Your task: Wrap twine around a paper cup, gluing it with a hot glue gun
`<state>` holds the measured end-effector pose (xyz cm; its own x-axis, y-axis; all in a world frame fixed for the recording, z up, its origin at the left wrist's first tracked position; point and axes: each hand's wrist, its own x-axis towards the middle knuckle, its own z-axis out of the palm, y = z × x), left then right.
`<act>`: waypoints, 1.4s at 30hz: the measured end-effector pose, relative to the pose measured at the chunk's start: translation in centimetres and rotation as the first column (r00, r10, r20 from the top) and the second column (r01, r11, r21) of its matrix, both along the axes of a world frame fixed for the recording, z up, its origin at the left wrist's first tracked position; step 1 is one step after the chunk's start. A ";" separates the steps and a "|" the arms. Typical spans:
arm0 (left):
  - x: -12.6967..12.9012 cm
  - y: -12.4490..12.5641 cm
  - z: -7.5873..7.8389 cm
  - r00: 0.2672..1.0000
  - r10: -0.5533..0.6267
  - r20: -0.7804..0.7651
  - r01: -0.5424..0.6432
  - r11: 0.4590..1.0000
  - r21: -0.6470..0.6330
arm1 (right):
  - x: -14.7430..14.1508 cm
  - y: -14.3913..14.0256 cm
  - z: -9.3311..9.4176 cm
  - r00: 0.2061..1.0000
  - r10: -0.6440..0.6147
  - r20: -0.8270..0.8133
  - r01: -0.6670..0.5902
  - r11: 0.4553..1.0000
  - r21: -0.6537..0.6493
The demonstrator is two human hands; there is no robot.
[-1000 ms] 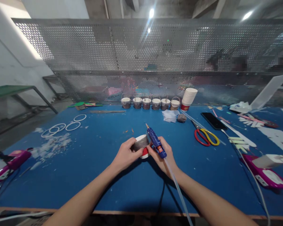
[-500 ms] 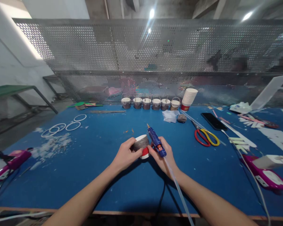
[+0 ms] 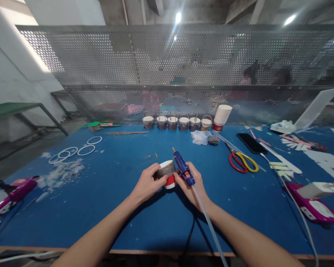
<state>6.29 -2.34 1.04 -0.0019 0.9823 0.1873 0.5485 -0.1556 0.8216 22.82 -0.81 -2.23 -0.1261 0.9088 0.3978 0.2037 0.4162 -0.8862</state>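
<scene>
Between my hands, above the middle of the blue table, is a paper cup (image 3: pixel 167 169) with grey-brown cord wound round its upper part; its lower part is red with a white edge. My left hand (image 3: pixel 148 182) grips the cup from the left, thumb across the front. A blue glue gun (image 3: pixel 183 168) is held in my right hand (image 3: pixel 194 185), nozzle pointing up and away. A long clear glue stick (image 3: pixel 210 222) trails from its rear. My right fingertips also touch the cup's right side; some fingers are hidden behind the gun.
Finished small cord-wrapped buckets (image 3: pixel 172 123) line the back beside a stack of paper cups (image 3: pixel 222 114). A cord ball (image 3: pixel 213 140), scissors (image 3: pixel 242 162) and a phone (image 3: pixel 252 143) lie right. White rings (image 3: pixel 86 150) lie left; magenta power strips (image 3: pixel 308 207) flank both sides.
The cup has tilted slightly, so more of its red lower part shows. Both hands keep nearly the same place and hold; the whole view has shifted a little.
</scene>
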 end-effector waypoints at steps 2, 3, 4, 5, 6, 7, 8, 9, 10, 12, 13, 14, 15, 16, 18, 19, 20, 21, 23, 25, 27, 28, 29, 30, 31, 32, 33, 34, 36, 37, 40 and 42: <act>0.0 0.0 0.0 1.000 -0.005 -0.003 0.005 1.000 0.007 | 0.0 -0.1 0.1 1.000 0.005 -0.004 -0.005 1.000 -0.005; -0.1 0.0 0.0 1.000 -0.008 -0.007 0.008 1.000 0.010 | 0.0 -0.1 0.1 1.000 0.008 -0.006 -0.008 1.000 -0.008; 0.0 0.0 0.0 1.000 -0.011 -0.010 0.011 1.000 0.013 | 0.0 -0.1 0.2 1.000 0.009 -0.006 -0.009 1.000 -0.010; 0.0 0.0 0.0 1.000 -0.013 -0.011 0.013 1.000 0.016 | 0.0 -0.1 0.2 1.000 0.010 -0.005 -0.010 1.000 -0.011; 0.0 0.0 0.0 1.000 -0.014 -0.011 0.014 1.000 0.018 | 0.0 -0.1 0.2 1.000 0.009 -0.004 -0.009 1.000 -0.014; 0.0 0.0 0.0 1.000 -0.014 -0.008 0.014 1.000 0.017 | 0.0 -0.1 0.2 1.000 0.007 -0.003 -0.007 1.000 -0.017; 0.1 0.0 0.1 1.000 -0.013 -0.005 0.013 1.000 0.015 | 0.0 -0.1 0.2 1.000 0.007 -0.002 -0.007 1.000 -0.020; 0.1 0.0 0.1 1.000 -0.012 -0.002 0.012 1.000 0.011 | 0.0 -0.1 0.3 1.000 0.005 -0.004 -0.005 1.000 -0.024; 0.1 0.0 0.1 1.000 -0.010 0.001 0.010 1.000 0.008 | 0.0 -0.1 0.3 1.000 0.003 -0.007 -0.004 1.000 -0.028; 0.2 0.0 0.1 1.000 -0.005 0.005 0.005 1.000 0.009 | 0.0 -0.1 0.4 1.000 0.004 -0.013 -0.005 0.999 -0.035; 0.2 -0.1 0.1 1.000 -0.003 0.009 0.003 1.000 0.013 | 0.0 -0.1 0.4 1.000 0.005 -0.017 -0.005 0.999 -0.038; 0.1 -0.1 0.1 1.000 -0.003 0.013 0.003 1.000 0.017 | 0.0 -0.1 0.4 1.000 0.006 -0.023 -0.007 0.999 -0.043; 0.1 -0.1 0.1 1.000 -0.003 0.018 0.002 1.000 0.021 | 0.0 -0.1 0.5 1.000 0.004 -0.030 -0.006 0.999 -0.048; 0.1 -0.1 0.1 1.000 -0.003 0.024 0.003 1.000 0.023 | 0.0 -0.1 0.5 0.999 0.004 -0.038 -0.006 0.999 -0.054; 0.1 -0.1 0.1 0.999 -0.004 0.036 0.004 1.000 0.019 | 0.0 -0.1 0.6 0.998 0.003 -0.058 -0.007 0.998 -0.065; 0.1 -0.1 0.0 0.999 -0.006 0.043 0.005 1.000 0.016 | 0.0 -0.1 0.6 0.998 0.005 -0.070 -0.010 0.998 -0.070; 0.0 -0.1 0.0 0.999 -0.006 0.051 0.005 1.000 0.014 | 0.1 -0.1 0.7 0.997 0.009 -0.082 -0.015 0.997 -0.074; 0.0 0.0 0.0 0.998 -0.005 0.060 0.004 1.000 0.012 | 0.1 0.0 0.7 0.995 0.011 -0.095 -0.018 0.997 -0.078; -0.1 0.0 -0.1 0.997 -0.005 0.080 0.005 1.000 0.002 | 0.1 0.1 0.8 0.993 0.009 -0.117 -0.020 0.996 -0.089; -0.3 0.0 -0.1 0.994 -0.005 0.109 0.008 1.000 -0.026 | 0.2 0.3 0.8 0.991 0.001 -0.131 -0.016 0.993 -0.114; -0.5 0.0 -0.1 0.988 -0.008 0.155 0.018 0.998 -0.066 | 0.2 0.6 0.5 0.988 -0.018 -0.156 -0.005 0.990 -0.143; -0.6 0.1 -0.1 0.983 -0.011 0.186 0.027 0.996 -0.083 | 0.2 0.7 0.4 0.984 -0.030 -0.174 0.002 0.987 -0.159; -0.7 0.1 -0.1 0.975 -0.012 0.220 0.033 0.995 -0.095 | 0.2 0.8 0.2 0.980 -0.049 -0.195 0.014 0.984 -0.178; -0.8 0.1 -0.2 0.966 -0.012 0.257 0.039 0.994 -0.100 | 0.1 0.9 0.0 0.974 -0.068 -0.216 0.024 0.980 -0.200; -0.8 0.2 -0.3 0.954 -0.012 0.298 0.044 0.994 -0.101 | 0.0 0.9 -0.2 0.968 -0.085 -0.237 0.031 0.974 -0.224; -0.9 0.2 -0.5 0.940 -0.013 0.341 0.050 0.994 -0.098 | -0.1 1.0 -0.4 0.961 -0.091 -0.260 0.025 0.968 -0.250; -1.0 0.3 -0.7 0.923 -0.016 0.383 0.056 0.994 -0.093 | -0.2 1.0 -0.4 0.954 -0.086 -0.286 0.004 0.962 -0.274; -1.0 0.3 -0.9 0.906 -0.023 0.422 0.065 0.994 -0.086 | -0.3 1.0 -0.5 0.944 -0.070 -0.321 -0.029 0.956 -0.291; -1.0 0.4 -1.3 0.873 -0.043 0.486 0.091 0.993 -0.076 | -0.5 1.0 -0.4 0.913 -0.028 -0.406 -0.108 0.945 -0.309; -1.0 0.5 -1.5 0.861 -0.051 0.506 0.102 0.992 -0.074 | -0.6 1.0 -0.4 0.896 -0.014 -0.444 -0.141 0.939 -0.314; -0.9 0.6 -1.5 0.849 -0.057 0.525 0.122 0.988 -0.090 | -0.5 1.3 -0.5 0.869 -0.008 -0.494 -0.177 0.928 -0.328; -0.8 0.6 -1.3 0.861 -0.037 0.508 0.106 0.989 -0.107 | -0.3 1.7 -0.8 0.873 -0.027 -0.487 -0.155 0.932 -0.329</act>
